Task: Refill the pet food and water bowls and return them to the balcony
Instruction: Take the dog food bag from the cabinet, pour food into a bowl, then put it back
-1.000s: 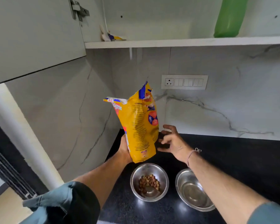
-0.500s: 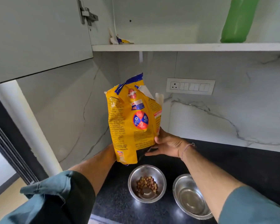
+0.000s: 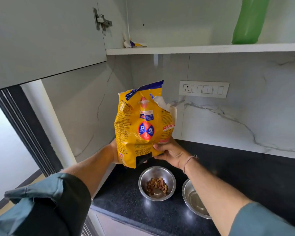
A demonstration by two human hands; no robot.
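Gripping the yellow pet food bag from both sides, I have it upright in the air above the black countertop. My right hand clamps the bag's lower right corner, thumb across the printed face and fingers wrapped behind. My left hand is mostly hidden behind the bag's lower left edge; it presses against that side, though I cannot see how its fingers close. The bag's torn top gapes open, white lining showing at its upper right.

Directly below the bag, the steel food bowl sits on the countertop with a small heap of brown kibble in its bottom. Just right of that bowl stands a second steel bowl, partly covered by my right forearm; I cannot tell what is in it.

Behind the bag, a white switch panel is set in the marble backsplash. Above the bag, an open cabinet shelf carries a green bottle at its right and a crumpled wrapper at its left.
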